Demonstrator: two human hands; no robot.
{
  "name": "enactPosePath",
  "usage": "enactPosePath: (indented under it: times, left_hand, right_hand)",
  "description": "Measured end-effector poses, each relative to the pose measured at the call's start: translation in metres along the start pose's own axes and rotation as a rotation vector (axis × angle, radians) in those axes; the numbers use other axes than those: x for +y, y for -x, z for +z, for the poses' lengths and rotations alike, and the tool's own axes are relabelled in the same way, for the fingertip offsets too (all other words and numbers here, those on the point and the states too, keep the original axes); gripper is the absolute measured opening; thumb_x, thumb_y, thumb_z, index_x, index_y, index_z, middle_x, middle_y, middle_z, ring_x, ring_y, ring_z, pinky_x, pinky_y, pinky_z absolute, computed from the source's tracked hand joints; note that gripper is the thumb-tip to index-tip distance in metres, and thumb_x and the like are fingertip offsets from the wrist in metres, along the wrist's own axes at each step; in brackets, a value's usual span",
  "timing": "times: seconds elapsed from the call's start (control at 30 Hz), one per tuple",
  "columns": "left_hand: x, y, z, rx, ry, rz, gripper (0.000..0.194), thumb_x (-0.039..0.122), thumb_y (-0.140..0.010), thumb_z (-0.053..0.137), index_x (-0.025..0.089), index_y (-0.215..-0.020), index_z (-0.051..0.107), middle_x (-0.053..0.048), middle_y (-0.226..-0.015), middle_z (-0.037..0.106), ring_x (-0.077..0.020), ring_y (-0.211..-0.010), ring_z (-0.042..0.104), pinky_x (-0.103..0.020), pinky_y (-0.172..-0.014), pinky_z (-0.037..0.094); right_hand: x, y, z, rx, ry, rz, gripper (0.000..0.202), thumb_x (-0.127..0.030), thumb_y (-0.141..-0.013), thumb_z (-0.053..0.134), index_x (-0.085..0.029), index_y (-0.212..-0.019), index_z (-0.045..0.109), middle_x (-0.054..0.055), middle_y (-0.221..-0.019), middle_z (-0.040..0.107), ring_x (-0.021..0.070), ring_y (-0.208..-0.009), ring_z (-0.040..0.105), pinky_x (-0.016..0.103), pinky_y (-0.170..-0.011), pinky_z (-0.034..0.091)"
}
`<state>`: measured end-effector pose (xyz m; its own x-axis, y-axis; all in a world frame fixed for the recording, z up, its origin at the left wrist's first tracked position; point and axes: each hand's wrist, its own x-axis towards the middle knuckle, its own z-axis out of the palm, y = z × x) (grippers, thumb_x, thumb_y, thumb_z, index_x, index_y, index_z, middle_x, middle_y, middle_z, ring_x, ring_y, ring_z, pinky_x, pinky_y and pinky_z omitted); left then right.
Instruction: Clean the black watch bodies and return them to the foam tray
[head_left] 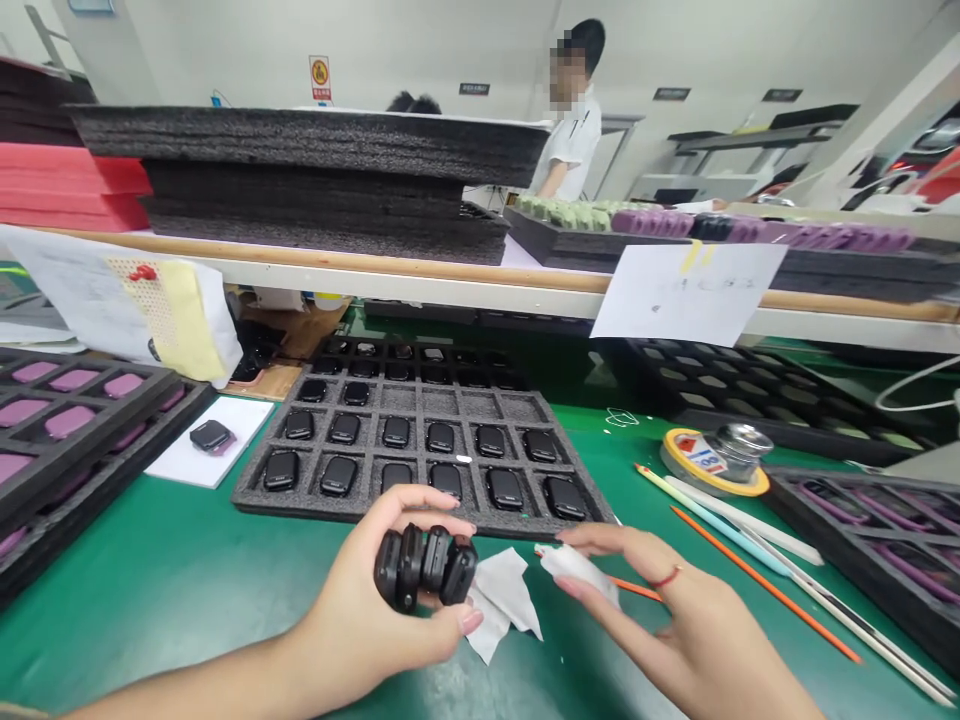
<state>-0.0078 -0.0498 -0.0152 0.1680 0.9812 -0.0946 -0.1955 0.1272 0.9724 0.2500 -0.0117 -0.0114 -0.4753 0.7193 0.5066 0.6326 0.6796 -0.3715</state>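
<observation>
My left hand (405, 590) is closed around a row of several black smartwatch bodies (426, 568) standing on edge side by side. Between the thumb and fingers of my right hand (660, 610) is a folded white wipe (581, 572). An orange stick (636, 588) pokes out on the wipe's right side, and a small reddish tip shows at its left end. Another crumpled white wipe (506, 600) lies on the green table between my hands. Just beyond them, a black foam tray (480, 402) holds more black watch bodies in its compartments; several compartments in its third row are bare.
A single watch (211, 436) rests on white paper (166, 458) at left. Foam trays with purple pieces (71, 420) flank both sides. Pencils and sticks (765, 580), yellow tape (679, 455) and a glass jar (742, 450) lie right. A shelf (420, 280) crosses behind; a person (574, 140) stands beyond.
</observation>
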Motion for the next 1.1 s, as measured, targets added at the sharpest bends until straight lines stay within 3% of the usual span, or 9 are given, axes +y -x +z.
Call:
enactPosePath:
  times: [0.17,0.3,0.5,0.63,0.83,1.0,1.1]
  left_hand:
    - [0.004,0.002,0.0,0.013,-0.039,0.008,0.062,0.011,-0.064,0.082,0.025,-0.116,0.051,-0.007,-0.116,0.068,-0.0154,-0.082,0.069,-0.022,-0.069,0.055]
    - [0.006,-0.001,0.0,0.037,-0.06,0.042,0.057,0.012,-0.063,0.081,0.024,-0.111,0.054,-0.006,-0.111,0.07,-0.0141,-0.081,0.065,-0.02,-0.064,0.052]
    - [0.01,-0.004,0.0,0.085,-0.162,0.052,0.035,0.019,-0.063,0.079,0.019,-0.094,0.063,-0.004,-0.094,0.071,-0.0193,-0.08,0.066,-0.025,-0.063,0.051]
    - [0.011,-0.005,-0.001,0.085,-0.155,0.069,0.034,0.017,-0.061,0.078,0.02,-0.093,0.064,-0.005,-0.093,0.072,-0.0258,-0.096,0.066,-0.028,-0.071,0.053]
    - [0.011,-0.006,0.0,0.102,-0.156,0.069,0.032,0.018,-0.062,0.079,0.02,-0.089,0.063,-0.005,-0.097,0.072,-0.0226,-0.088,0.068,-0.03,-0.073,0.054]
    - [0.009,-0.005,-0.002,0.05,-0.12,0.051,0.035,0.019,-0.063,0.082,0.019,-0.092,0.062,-0.005,-0.099,0.07,-0.0203,-0.083,0.068,-0.03,-0.073,0.055]
    - [0.009,-0.003,-0.004,0.025,-0.061,0.019,0.036,0.02,-0.067,0.082,0.02,-0.096,0.06,-0.006,-0.102,0.069,-0.019,-0.08,0.069,-0.03,-0.072,0.055]
  right_hand:
    - [-0.049,-0.037,-0.005,0.065,-0.232,-0.185,0.021,-0.01,-0.088,0.062,-0.024,-0.103,0.061,0.002,-0.084,0.071,0.0141,-0.073,0.07,0.021,-0.063,0.059]
    - [-0.064,-0.052,0.006,0.056,-0.314,-0.247,0.022,-0.003,-0.085,0.061,-0.021,-0.098,0.064,0.003,-0.083,0.067,0.0132,-0.073,0.067,0.021,-0.067,0.057]
    - [-0.061,-0.055,0.025,0.071,-0.217,-0.31,0.018,-0.005,-0.091,0.054,-0.018,-0.096,0.065,0.005,-0.084,0.068,0.0137,-0.07,0.066,0.023,-0.065,0.058]
    - [-0.059,-0.057,0.026,0.037,-0.236,-0.318,0.017,-0.007,-0.092,0.053,-0.019,-0.095,0.065,0.005,-0.084,0.068,0.014,-0.072,0.067,0.023,-0.066,0.058]
    - [-0.059,-0.057,0.028,0.065,-0.239,-0.316,0.018,-0.007,-0.091,0.053,-0.019,-0.094,0.066,0.005,-0.083,0.069,0.0139,-0.07,0.066,0.024,-0.065,0.058]
    - [-0.052,-0.058,0.02,0.128,-0.228,-0.28,0.014,-0.009,-0.09,0.058,-0.02,-0.096,0.064,0.004,-0.084,0.069,0.0138,-0.073,0.068,0.023,-0.067,0.057]
    - [-0.032,-0.049,0.007,0.105,-0.141,-0.178,0.01,-0.015,-0.091,0.06,-0.023,-0.096,0.062,0.002,-0.082,0.07,0.0148,-0.072,0.069,0.023,-0.063,0.057]
